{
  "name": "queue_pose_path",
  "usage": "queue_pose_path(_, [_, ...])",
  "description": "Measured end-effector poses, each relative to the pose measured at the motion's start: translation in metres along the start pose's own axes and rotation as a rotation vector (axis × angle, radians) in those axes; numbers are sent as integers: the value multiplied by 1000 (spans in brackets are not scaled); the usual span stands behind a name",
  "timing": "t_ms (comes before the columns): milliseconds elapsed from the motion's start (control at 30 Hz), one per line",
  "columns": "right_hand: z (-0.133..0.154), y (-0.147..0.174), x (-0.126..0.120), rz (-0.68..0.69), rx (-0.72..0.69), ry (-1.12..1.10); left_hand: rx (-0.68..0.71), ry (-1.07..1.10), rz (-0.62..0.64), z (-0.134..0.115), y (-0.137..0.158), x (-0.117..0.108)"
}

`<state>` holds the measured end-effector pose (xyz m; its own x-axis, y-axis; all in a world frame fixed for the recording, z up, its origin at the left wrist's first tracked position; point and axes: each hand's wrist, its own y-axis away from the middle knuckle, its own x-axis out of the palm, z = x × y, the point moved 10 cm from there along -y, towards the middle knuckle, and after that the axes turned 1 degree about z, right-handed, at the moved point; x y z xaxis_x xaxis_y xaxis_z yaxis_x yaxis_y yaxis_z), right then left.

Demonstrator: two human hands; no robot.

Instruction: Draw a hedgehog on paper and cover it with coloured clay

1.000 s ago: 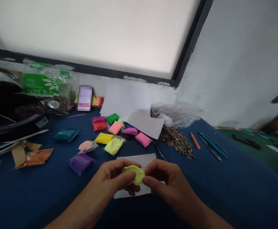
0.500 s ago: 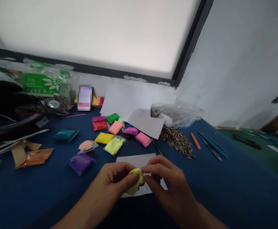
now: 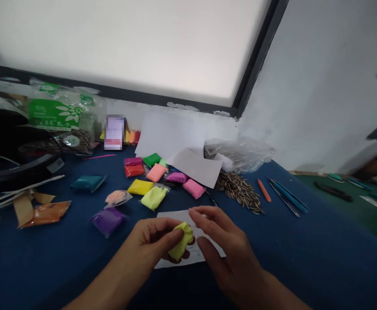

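A flattened, uneven lump of yellow modelling clay (image 3: 182, 242) is pinched between the thumb and fingers of my left hand (image 3: 157, 241). Just right of it, my right hand (image 3: 223, 241) is open, its thumb and fingers apart and no longer touching the clay. Beneath both hands lies a white sheet of paper (image 3: 172, 216) with faint pencil lines, partly covered by the hands. Beyond the sheet rests a packet of light yellow clay (image 3: 155, 197), with a yellow packet (image 3: 140, 187) beside it.
Several coloured clay packets, among them a purple one (image 3: 108, 221) and a pink one (image 3: 194, 188), lie on the blue tabletop (image 3: 304, 258). Sunflower seeds (image 3: 240, 193) spread at the right, near an orange tool (image 3: 264, 190) and blue tweezers (image 3: 288, 196). A phone (image 3: 114, 132) stands behind.
My right fingers have let go of the clay and spread apart. The left hand still holds the clay, now turned so more of its surface shows.
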<state>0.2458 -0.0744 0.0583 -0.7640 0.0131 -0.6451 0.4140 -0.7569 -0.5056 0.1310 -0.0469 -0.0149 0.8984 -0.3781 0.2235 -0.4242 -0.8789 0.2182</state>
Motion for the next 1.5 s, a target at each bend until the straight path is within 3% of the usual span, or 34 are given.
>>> queue_pose_path(167, [2,1,15,163,1,69,42,45,58,-5,2,9])
queue_pose_path(267, [3,1,14,151,62,-82,42,41,12,-5,3,3])
queue_pose_path(367, [-5,-1,1,-3,158,-282,53,23,-33,-7,3,-3])
queue_pose_path(433, [-19,0,3,-14,273,-307,48,11,-46,-8,4,-5])
queue_pose_path(567, [-34,4,21,110,428,-388,22,-23,-56,-7,4,-3])
queue_pose_path(733, [-37,6,30,142,513,-524,-12,-44,-60,-1,3,-2])
queue_pose_path(1033, [-36,6,29,162,521,-518,-10,-132,-62,-3,4,-5])
queue_pose_path(1200, [-36,6,30,152,509,-577,-13,-45,-111,2,4,-11])
queue_pose_path(1367, [-32,2,22,104,470,-526,-39,-30,84,2,3,12])
queue_pose_path(1500, [-35,3,11,3,436,-404,-1,-52,69,-5,1,12])
